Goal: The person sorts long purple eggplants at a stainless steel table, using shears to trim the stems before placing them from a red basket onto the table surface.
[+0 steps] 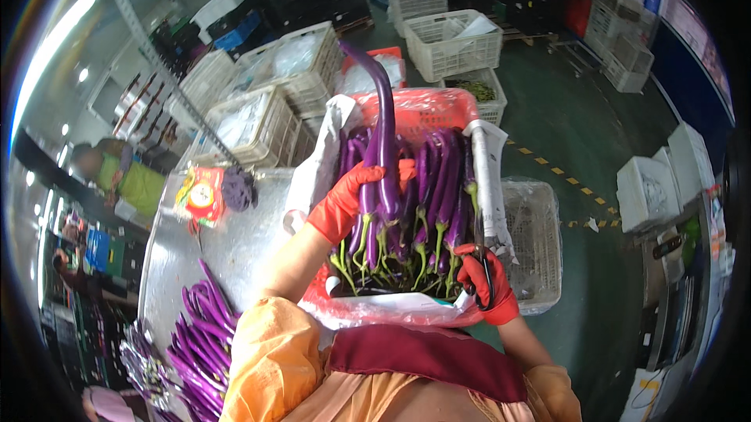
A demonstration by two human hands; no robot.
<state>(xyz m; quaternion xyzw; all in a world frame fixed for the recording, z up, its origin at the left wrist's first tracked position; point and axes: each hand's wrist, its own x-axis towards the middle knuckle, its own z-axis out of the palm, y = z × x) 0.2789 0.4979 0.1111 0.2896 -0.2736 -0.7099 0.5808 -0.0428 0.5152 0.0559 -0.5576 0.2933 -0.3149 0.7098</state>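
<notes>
My left hand (346, 202), in a red rubber glove, grips a long purple eggplant (384, 123) above a red plastic crate (422, 106). The eggplant's curved tip points away from me, its stem end towards me. A second eggplant lies against it, and I cannot tell whether the hand holds that one too. My right hand (490, 287), gloved in red as well, holds black-handled scissors (486, 272) at the crate's near right corner, blades pointing away from me. Rows of eggplants (437, 181) with green stems fill the crate, which is lined with white printed paper (488, 172).
On the metal table (234, 234) at left lie a pile of eggplants (202, 334), a red packet (202, 193) and a dark purple bundle (237, 188). White crates (287, 64) stand beyond. Another crate (531, 246) sits low at right. A person (126, 178) is at far left.
</notes>
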